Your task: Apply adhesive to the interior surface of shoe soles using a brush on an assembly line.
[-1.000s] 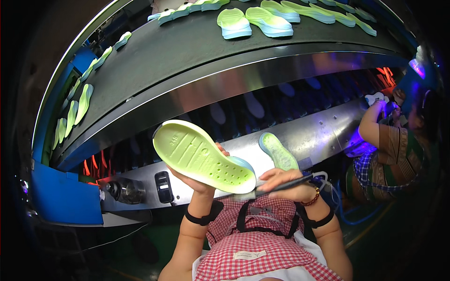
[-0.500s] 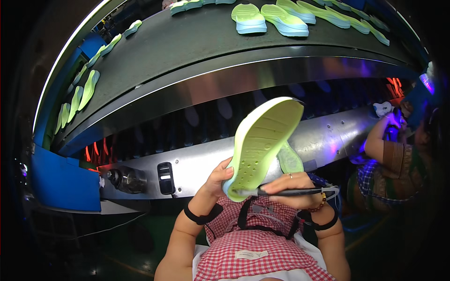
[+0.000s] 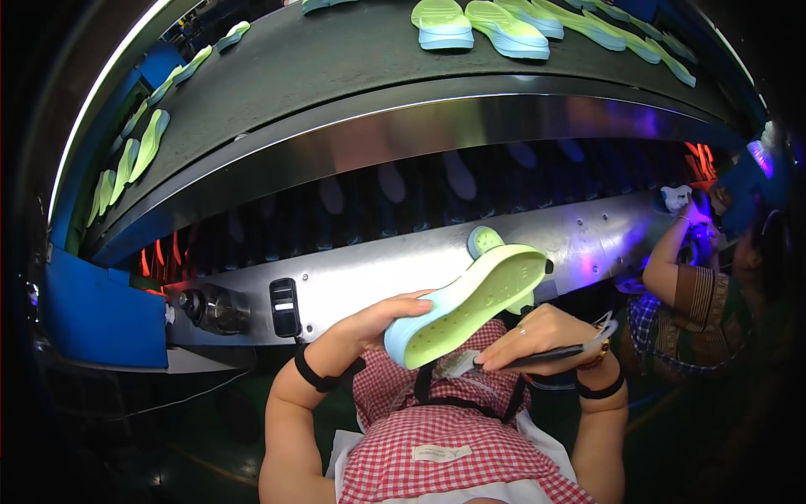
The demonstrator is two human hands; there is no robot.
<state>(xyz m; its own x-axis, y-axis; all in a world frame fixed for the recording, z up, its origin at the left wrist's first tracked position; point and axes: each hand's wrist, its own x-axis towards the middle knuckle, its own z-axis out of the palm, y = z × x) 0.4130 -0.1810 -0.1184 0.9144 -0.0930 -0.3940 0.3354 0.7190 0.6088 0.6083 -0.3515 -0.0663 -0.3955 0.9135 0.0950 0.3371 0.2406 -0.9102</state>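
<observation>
A lime-green shoe midsole [image 3: 483, 298] with a pale blue heel is in my left hand [image 3: 382, 322], its hollow, dotted inner face turned partly to the right. My left fingers close around its side near the heel. In my right hand [image 3: 537, 338] is a black-handled brush [image 3: 546, 358] with a clear tube at its rear end. The pale bristle tip points left, just below the midsole's lower edge; I cannot tell whether it touches. Behind the held midsole, another green sole piece [image 3: 484, 241] shows in part over the metal ledge.
A dark conveyor belt [image 3: 336, 67] carries several green-and-blue midsoles [image 3: 508, 29]. On the metal ledge [image 3: 361, 273] are a black phone-like device [image 3: 285, 307] and a dark clear bottle [image 3: 217, 309]. Red glowing heaters [image 3: 159, 259] sit under the belt. A co-worker's arm [image 3: 667, 252] is at right.
The midsole has turned and tilted, its toe swinging lower and to the right. The brush has moved from its heel area to below its edge. Belt midsoles have shifted slightly in view.
</observation>
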